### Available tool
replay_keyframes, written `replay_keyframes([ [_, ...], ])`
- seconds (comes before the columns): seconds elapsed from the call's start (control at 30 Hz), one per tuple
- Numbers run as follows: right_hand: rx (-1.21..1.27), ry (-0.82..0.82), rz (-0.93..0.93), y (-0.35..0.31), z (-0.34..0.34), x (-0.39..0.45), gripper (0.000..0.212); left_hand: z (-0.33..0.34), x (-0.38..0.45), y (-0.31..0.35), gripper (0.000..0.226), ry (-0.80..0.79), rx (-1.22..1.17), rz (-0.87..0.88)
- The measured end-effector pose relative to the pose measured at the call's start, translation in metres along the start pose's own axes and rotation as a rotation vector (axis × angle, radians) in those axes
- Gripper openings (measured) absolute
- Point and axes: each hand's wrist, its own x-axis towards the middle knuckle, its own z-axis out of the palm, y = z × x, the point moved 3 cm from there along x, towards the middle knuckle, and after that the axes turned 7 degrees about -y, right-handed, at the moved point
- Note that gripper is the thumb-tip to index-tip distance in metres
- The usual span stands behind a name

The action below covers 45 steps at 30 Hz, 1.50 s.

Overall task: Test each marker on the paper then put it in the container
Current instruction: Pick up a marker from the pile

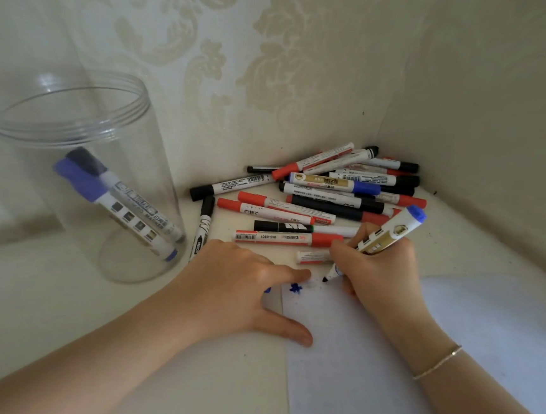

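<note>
My right hand (378, 269) grips a white and gold marker with a blue end (391, 232), its uncapped tip touching the top of the white paper (367, 363). A blue scribble (296, 288) sits just left of the tip. My left hand (242, 283) lies flat with fingers spread, pressing the paper's upper left corner; something small and blue shows under its fingers. A clear plastic container (80, 170) stands at the left with two capped markers (116, 206) leaning inside. A pile of several red, black and blue markers (318, 201) lies in the corner behind my hands.
Patterned walls meet in a corner right behind the marker pile. The surface is a pale tabletop (58, 303). A thin bracelet (438, 363) circles my right wrist. One black marker (202, 227) lies between the container and my left hand.
</note>
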Motion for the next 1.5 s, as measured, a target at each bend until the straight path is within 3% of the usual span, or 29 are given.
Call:
replay_keyframes([
  [0.37, -0.089, 0.053, -0.069, -0.0010, 0.0006, 0.0001, 0.020, -0.0096, 0.0010, 0.0054, 0.080, -0.073, 0.074, -0.056],
  [0.67, -0.069, -0.010, -0.044, -0.0006, 0.0013, -0.0005, 0.021, -0.0055, -0.0004, 0.0050, 0.081, -0.162, 0.077, -0.093],
  [0.97, -0.038, -0.007, -0.032, -0.0009, -0.0007, -0.0018, 0.021, -0.0051, 0.0003, 0.0019, 0.082, -0.075, 0.026, -0.094],
  [1.5, -0.042, -0.001, -0.033, -0.0002, 0.0001, -0.0014, 0.019, -0.0054, -0.0004, 0.0023, 0.080, -0.079, 0.010, -0.088],
])
